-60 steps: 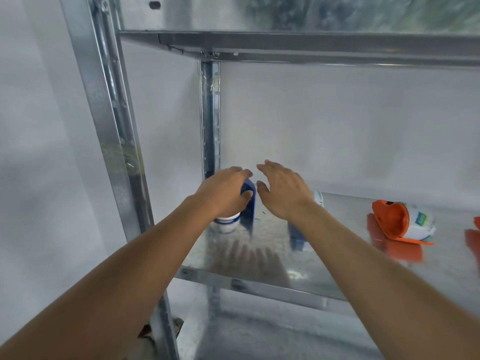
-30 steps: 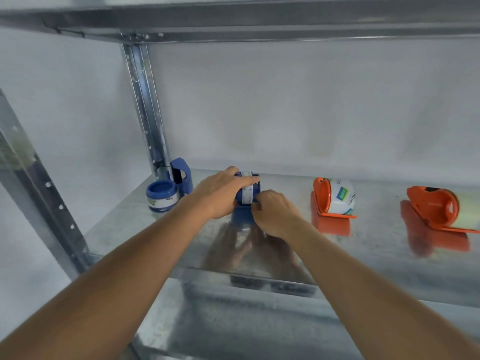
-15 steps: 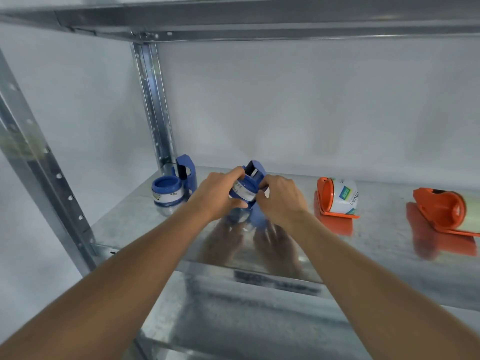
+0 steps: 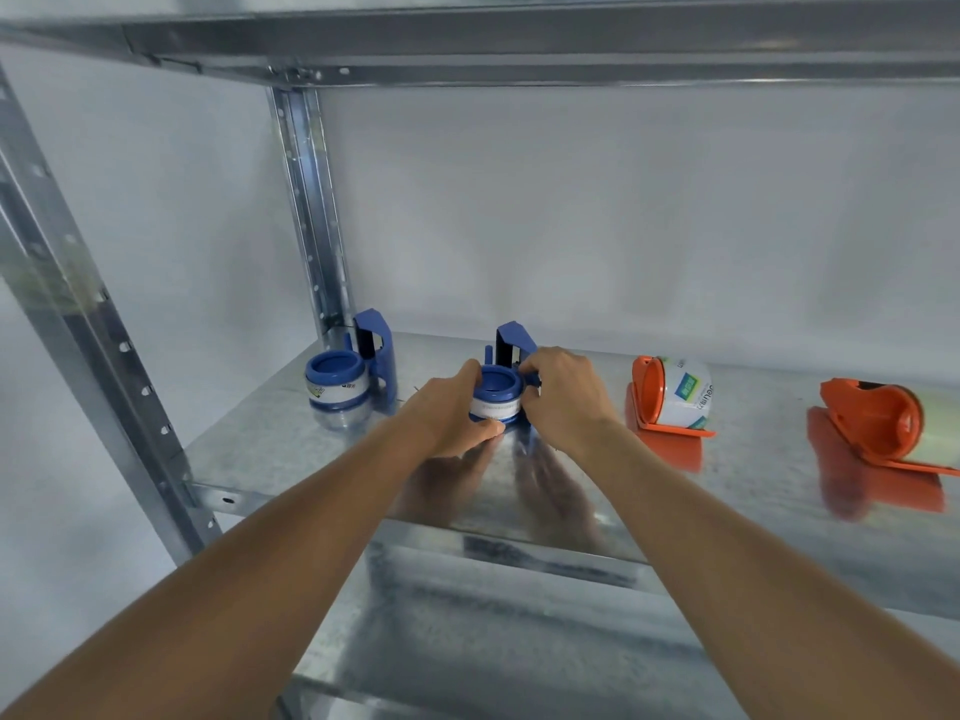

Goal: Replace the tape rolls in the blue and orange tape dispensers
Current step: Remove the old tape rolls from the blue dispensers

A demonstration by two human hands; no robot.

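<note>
A blue tape dispenser (image 4: pixel 500 383) with a white tape roll on its hub stands upright on the metal shelf (image 4: pixel 291 449), between both hands. My left hand (image 4: pixel 451 413) grips the roll from the left, thumb at its lower front. From the right, my right hand (image 4: pixel 563 394) curls round the dispenser's body. A second blue dispenser (image 4: pixel 345 379) with a roll stands at the shelf's left rear. Two orange dispensers lie on their sides to the right, the nearer orange dispenser (image 4: pixel 670 397) holding a white labelled roll, the farther orange dispenser (image 4: pixel 878 426) a pale roll.
A steel upright (image 4: pixel 311 210) rises at the back left corner and another steel post (image 4: pixel 78 314) stands in front left. The upper shelf beam (image 4: pixel 519 39) runs overhead. A white wall closes the back.
The blue dispenser that was tilted and lifted in my hands now stands upright on the shelf. Both hands stay on it, and the view has shifted slightly.
</note>
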